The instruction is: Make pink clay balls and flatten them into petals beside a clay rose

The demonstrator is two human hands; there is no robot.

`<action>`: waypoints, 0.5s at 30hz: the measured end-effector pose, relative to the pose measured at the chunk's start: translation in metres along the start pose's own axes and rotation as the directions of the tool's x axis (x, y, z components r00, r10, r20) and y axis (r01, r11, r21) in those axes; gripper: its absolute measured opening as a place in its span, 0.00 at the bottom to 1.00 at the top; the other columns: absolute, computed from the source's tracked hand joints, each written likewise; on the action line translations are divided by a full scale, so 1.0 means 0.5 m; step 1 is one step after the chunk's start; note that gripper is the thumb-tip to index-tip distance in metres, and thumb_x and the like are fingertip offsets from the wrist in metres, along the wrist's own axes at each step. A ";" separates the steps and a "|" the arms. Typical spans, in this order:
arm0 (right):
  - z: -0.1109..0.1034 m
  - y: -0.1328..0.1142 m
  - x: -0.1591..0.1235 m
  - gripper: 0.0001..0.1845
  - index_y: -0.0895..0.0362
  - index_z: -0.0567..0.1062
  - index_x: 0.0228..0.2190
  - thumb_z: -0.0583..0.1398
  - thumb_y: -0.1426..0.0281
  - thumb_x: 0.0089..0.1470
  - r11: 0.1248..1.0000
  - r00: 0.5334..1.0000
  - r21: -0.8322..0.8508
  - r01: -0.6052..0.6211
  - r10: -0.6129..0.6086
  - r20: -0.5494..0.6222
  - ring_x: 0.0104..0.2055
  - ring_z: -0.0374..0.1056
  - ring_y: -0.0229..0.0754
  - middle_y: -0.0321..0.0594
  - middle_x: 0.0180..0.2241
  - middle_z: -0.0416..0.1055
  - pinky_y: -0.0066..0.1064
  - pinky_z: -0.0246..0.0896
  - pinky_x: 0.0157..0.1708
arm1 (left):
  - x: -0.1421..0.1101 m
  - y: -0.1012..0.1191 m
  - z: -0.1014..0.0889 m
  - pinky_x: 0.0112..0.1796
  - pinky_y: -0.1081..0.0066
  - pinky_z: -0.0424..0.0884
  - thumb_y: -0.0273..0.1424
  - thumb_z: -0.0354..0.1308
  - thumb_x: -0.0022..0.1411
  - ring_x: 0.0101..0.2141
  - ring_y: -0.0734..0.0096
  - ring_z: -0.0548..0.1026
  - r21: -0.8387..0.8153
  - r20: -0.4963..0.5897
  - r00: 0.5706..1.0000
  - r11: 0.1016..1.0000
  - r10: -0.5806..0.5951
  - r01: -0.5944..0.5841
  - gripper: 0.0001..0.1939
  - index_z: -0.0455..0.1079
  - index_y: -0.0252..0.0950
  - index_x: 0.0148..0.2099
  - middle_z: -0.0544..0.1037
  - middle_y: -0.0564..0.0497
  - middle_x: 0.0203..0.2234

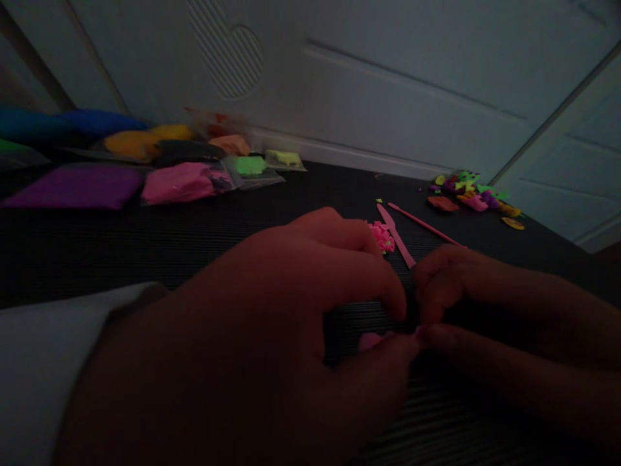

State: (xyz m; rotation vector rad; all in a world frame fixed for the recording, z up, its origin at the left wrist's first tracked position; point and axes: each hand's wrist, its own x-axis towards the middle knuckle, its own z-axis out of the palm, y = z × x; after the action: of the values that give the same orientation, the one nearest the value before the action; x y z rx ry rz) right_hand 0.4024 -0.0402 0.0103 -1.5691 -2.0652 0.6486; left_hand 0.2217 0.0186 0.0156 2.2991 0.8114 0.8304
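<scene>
A small piece of pink clay shows low between my hands, partly hidden behind my left thumb. My left hand reaches in large from the lower left. Its thumb presses along the clay, while the index finger arches above with a gap between. From the right, my right hand pinches the clay's other end between thumb and curled fingers. Just beyond my left fingers lies a heap of small pink clay bits. Beside it rests a pink plastic clay knife, and a thin pink stick tool lies to its right.
Bags of coloured clay line the back left, among them purple, pink and green. Small multicoloured clay pieces are piled at the back right. A white panelled surface rises behind the dark tabletop. The light is dim.
</scene>
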 end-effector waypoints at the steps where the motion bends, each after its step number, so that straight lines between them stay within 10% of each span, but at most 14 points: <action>1: 0.001 -0.005 -0.001 0.02 0.50 0.67 0.27 0.55 0.70 0.48 1.000 1.000 0.025 0.006 -0.006 -0.023 0.29 0.63 0.32 0.29 0.28 0.66 0.20 0.63 0.27 | 0.001 0.000 -0.001 0.26 0.80 0.64 0.31 0.58 0.44 0.30 0.79 0.68 0.003 0.012 1.000 1.000 0.000 0.000 0.00 0.70 0.43 0.24 0.71 0.62 0.29; 15: 0.007 -0.037 -0.002 0.02 0.52 0.69 0.25 0.58 0.71 0.46 0.993 0.994 0.116 -0.026 0.038 -0.105 0.28 0.64 0.31 0.29 0.27 0.67 0.19 0.61 0.28 | 0.012 -0.007 -0.007 0.29 0.77 0.66 0.31 0.56 0.45 0.26 0.78 0.68 0.026 0.122 0.992 0.999 0.044 -0.048 0.02 0.69 0.42 0.24 0.71 0.60 0.26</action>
State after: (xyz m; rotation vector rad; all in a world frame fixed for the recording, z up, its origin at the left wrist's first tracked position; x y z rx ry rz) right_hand 0.3868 -0.0460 0.0191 -1.5410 -1.8949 0.6674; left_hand 0.2218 0.0263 0.0177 2.3758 0.7233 0.6948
